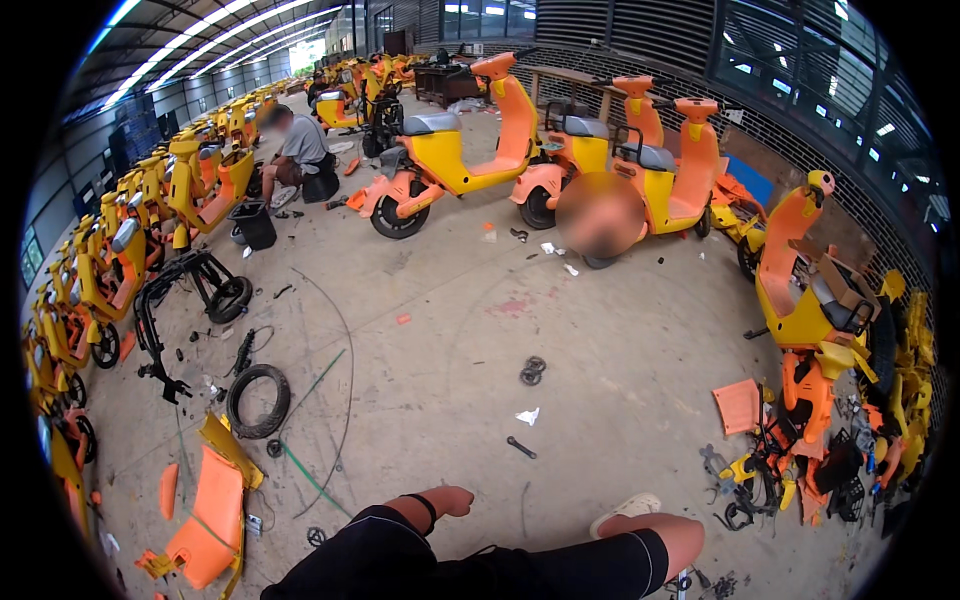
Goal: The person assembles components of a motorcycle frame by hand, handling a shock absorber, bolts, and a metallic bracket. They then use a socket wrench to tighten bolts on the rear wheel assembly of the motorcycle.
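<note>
My left hand (455, 501) is at the lower middle of the head view, beyond the black cloth of my clothing, with a black band around the wrist. Its fingers look curled in, and nothing shows in them. My right hand is out of sight. Ahead on the concrete floor lies a small dark wrench-like tool (521, 447), apart from the hand. Beyond it are a crumpled white scrap (527, 416) and a dark ring-shaped part (533, 371). My bent right leg (675, 540) and a pale shoe (627, 510) show at the lower right.
Orange-and-yellow scooters (460, 150) stand across the back and at right (795, 270). A black tire (258, 401), a bare scooter frame (160, 310) and an orange panel (210, 520) lie left. Loose parts (770, 450) heap at right. Another person (300, 150) sits far left beside a black bin (253, 226).
</note>
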A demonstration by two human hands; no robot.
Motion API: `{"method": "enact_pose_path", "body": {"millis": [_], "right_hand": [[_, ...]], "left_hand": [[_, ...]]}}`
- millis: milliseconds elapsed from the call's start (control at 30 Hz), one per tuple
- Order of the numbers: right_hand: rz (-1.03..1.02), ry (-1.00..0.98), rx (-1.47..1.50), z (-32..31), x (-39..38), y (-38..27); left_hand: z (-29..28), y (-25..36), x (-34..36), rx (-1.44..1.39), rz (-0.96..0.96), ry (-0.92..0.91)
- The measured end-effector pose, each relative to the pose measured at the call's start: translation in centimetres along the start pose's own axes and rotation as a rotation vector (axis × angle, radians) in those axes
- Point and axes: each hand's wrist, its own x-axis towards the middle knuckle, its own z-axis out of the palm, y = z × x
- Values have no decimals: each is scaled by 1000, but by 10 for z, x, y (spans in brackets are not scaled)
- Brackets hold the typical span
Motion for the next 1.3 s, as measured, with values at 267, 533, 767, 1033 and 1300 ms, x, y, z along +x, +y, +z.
{"method": "enact_pose_path", "body": {"millis": [267,533,767,1033,1300], "right_hand": [[106,12,10,15,7,-2],[30,94,171,9,-10,-12],[-157,148,304,29,-23,-50],[-198,279,596,12,-41,-58],[-153,413,790,-27,-93,-89]], "left_hand": [[-2,6,-2,38,-36,0],[-126,166,-13,-105,371,271],[-214,414,-77,-250,911,280],[-104,595,-77,338,1188,-308],[54,554,118,1013,728,-418]]}}
